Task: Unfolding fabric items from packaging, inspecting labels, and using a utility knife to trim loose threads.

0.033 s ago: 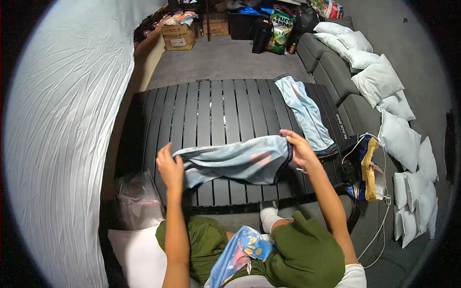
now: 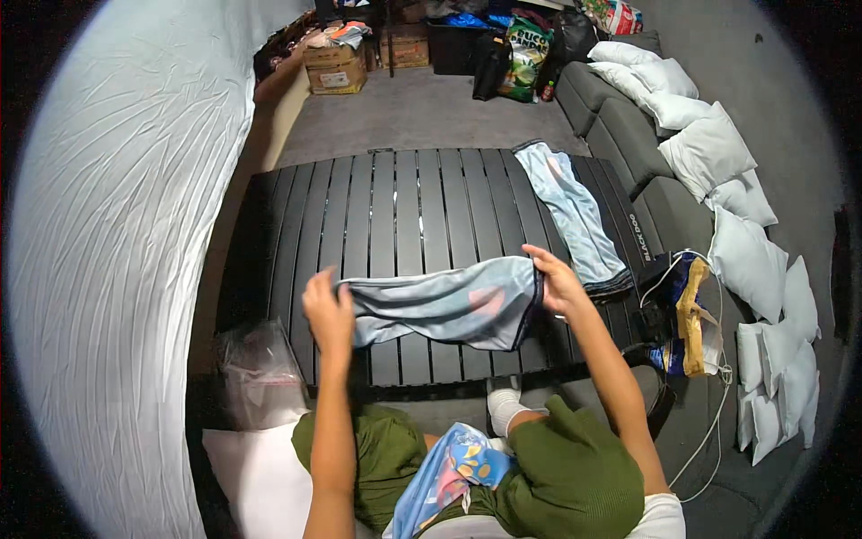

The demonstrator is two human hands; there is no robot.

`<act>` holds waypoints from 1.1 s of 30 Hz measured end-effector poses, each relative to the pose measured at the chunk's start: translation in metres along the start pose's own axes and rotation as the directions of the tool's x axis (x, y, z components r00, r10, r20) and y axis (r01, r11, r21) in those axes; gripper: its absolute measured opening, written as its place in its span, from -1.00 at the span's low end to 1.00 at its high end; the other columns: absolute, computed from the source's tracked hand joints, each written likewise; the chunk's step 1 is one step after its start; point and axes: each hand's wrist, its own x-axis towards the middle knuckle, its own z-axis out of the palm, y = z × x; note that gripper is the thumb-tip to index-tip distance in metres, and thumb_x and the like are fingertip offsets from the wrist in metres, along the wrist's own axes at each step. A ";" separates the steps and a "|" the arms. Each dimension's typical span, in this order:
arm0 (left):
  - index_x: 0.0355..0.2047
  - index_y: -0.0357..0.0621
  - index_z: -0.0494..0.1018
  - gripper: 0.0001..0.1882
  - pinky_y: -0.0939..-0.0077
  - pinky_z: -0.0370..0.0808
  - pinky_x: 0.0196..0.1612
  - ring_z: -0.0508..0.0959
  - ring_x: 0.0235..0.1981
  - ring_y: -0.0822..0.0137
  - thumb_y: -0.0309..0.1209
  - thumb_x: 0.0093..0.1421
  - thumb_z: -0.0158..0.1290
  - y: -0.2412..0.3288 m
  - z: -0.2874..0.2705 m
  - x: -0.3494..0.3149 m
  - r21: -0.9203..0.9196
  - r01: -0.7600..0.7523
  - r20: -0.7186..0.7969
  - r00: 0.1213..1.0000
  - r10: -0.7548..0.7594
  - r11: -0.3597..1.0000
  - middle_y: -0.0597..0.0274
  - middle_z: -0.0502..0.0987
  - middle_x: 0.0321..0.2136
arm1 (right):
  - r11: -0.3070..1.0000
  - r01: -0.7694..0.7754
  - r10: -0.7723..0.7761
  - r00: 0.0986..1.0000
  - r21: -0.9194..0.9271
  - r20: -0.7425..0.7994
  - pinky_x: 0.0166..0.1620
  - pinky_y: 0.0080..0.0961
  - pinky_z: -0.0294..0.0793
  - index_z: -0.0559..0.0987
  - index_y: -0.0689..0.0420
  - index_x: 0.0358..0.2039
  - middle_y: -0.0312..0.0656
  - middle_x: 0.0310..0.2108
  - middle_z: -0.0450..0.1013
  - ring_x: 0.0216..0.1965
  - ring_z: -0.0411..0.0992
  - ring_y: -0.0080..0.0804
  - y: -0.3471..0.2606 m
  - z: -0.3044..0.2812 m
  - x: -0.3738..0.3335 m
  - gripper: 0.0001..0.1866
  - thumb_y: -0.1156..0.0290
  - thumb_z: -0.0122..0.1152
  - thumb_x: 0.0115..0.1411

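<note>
A long light-blue cloth point(image 2: 440, 304) with a pink patch and a dark edge is stretched sideways between my hands, over the near part of a black slatted table point(image 2: 404, 207). My left hand point(image 2: 329, 310) is at the cloth's left end, its fingers bent and partly blurred. At the right end, my right hand point(image 2: 557, 283) pinches the dark edge between thumb and fingers. Several folds run along the cloth's length. Another light-blue cloth point(image 2: 575, 216), also dark at one end, lies flat on the table's right side.
White pillows point(image 2: 709, 153) line the grey sofa point(image 2: 620, 144) at right. A blue-and-yellow bag point(image 2: 691, 314) with white cables is beside the table. Clear plastic point(image 2: 260, 373) and a white pillow point(image 2: 260, 481) lie near left. A patterned blue cloth point(image 2: 449, 476) rests on my lap.
My left hand has shifted slightly right, and the cloth's left end has moved with it. The right hand stays nearly in place, with the cloth's dark edge hanging a little straighter.
</note>
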 end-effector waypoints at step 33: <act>-0.41 -0.27 0.51 -0.88 0.66 0.41 -0.36 0.47 -0.50 0.50 -0.46 0.06 0.08 0.040 0.020 -0.001 -0.671 0.688 0.700 0.711 -0.068 0.277 0.29 0.48 -0.54 | 0.996 0.033 -0.042 0.994 -0.083 -0.104 -0.30 -0.64 0.44 0.38 0.13 -0.01 -0.27 -0.33 0.43 -0.38 0.41 -0.57 0.007 -0.021 -0.007 -0.51 0.70 -0.04 -0.03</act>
